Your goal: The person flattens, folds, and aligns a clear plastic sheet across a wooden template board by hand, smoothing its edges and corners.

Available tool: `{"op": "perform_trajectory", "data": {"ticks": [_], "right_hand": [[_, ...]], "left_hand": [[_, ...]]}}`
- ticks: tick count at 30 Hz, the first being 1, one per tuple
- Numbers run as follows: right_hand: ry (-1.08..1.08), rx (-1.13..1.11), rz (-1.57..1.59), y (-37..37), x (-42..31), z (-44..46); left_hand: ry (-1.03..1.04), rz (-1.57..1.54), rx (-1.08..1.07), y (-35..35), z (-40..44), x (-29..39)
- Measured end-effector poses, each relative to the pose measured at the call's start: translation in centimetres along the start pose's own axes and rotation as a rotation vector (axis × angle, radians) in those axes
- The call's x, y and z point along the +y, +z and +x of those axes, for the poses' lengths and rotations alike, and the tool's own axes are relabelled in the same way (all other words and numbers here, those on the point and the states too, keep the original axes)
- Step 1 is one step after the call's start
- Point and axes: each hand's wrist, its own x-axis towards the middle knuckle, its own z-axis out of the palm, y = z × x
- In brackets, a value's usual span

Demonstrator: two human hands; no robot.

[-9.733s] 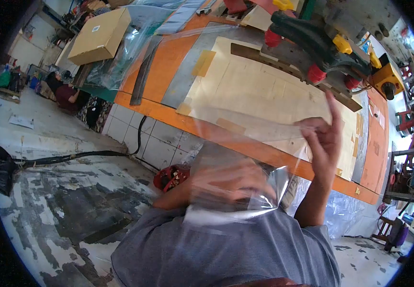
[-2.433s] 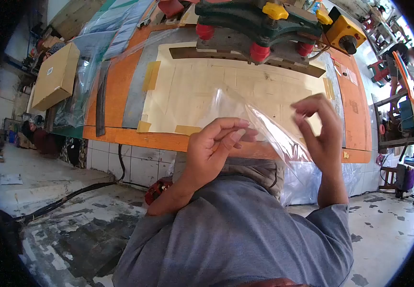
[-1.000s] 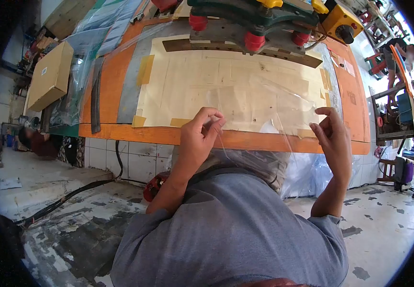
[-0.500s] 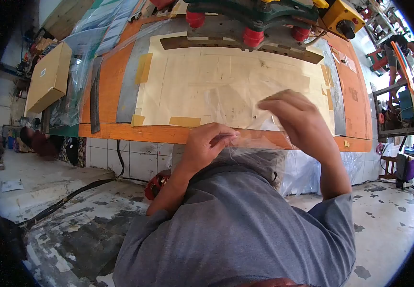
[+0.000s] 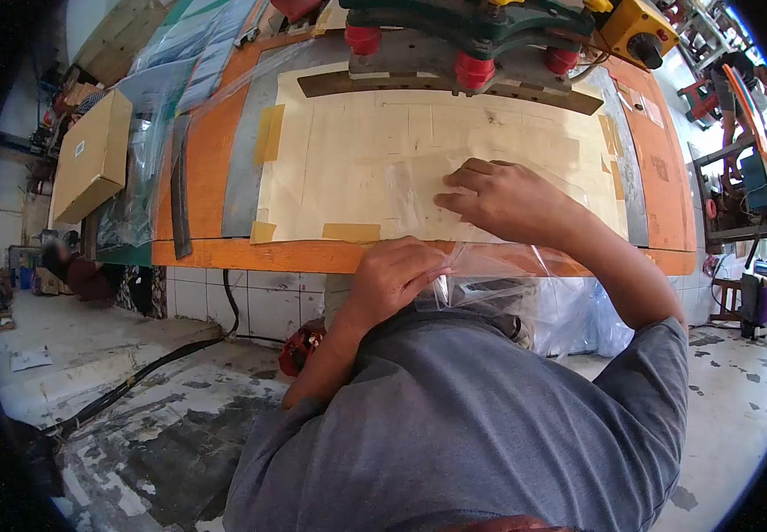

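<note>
A clear plastic sheet (image 5: 490,258) lies over the table's front edge, its lower part hanging above my lap. My left hand (image 5: 399,277) pinches the sheet's near left part just in front of the orange edge. Further in, my right hand (image 5: 490,197) reaches over the cream board (image 5: 339,168), palm down, its fingers bent and slightly apart over the film. Whether its fingertips touch the film is hard to tell. Tan tape (image 5: 351,232) marks the board's borders. Behind the board runs a dark metal bar (image 5: 525,93) beneath the green machine (image 5: 472,31).
A cardboard box (image 5: 92,160) sits at the left beside plastic film. A dark strip (image 5: 179,191) lies on the orange table (image 5: 210,177). At the back right is a yellow control box (image 5: 639,34). Two other people are at the far left and far right.
My right hand has moved left and inward, from the board's right side to over its middle. My left hand has shifted slightly right and down, and the film now lies lower.
</note>
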Motion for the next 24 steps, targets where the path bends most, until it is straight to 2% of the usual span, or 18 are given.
{"op": "perform_trajectory", "data": {"ticks": [6, 8, 10, 11, 13, 15, 17, 20, 22, 24], "right_hand": [[0.05, -0.084, -0.056, -0.5, -0.8, 0.7], [0.079, -0.112, -0.082, -0.5, -0.6, 0.6], [0.128, 0.072, 0.038, -0.5, 0.1, 0.5], [0.125, 0.072, 0.039, -1.0, 0.2, 0.3], [0.186, 0.231, 0.19, -4.0, 0.0, 0.3], [0.195, 0.233, 0.311, -6.2, -0.7, 0.2], [0.208, 0.2, 0.495, -8.0, -1.5, -0.2], [0.139, 0.217, 0.577, -9.4, -3.0, -0.6], [0.144, 0.186, 0.595, -9.8, -3.2, -1.0], [0.148, 0.15, 0.744, -9.7, -3.0, -1.4]], "left_hand": [[-0.004, 0.001, 0.045, 0.2, 0.2, 0.1], [-0.098, 0.0, 0.101, 0.1, 0.1, 0.5], [-0.125, -0.117, 0.183, 0.9, -0.5, 0.2], [-0.153, -0.236, 0.266, 1.2, -0.7, 0.2], [-0.137, -0.271, 0.292, 0.6, -0.7, 0.1], [-0.116, -0.31, 0.313, 0.0, -0.2, 0.4], [-0.004, -0.069, 0.433, -0.7, 0.8, 1.2], [0.087, 0.029, 0.452, -2.4, 3.3, 3.0], [0.104, -0.022, 0.432, -3.2, 4.6, 3.6], [0.121, -0.076, 0.407, -3.4, 5.0, 4.0]]}}
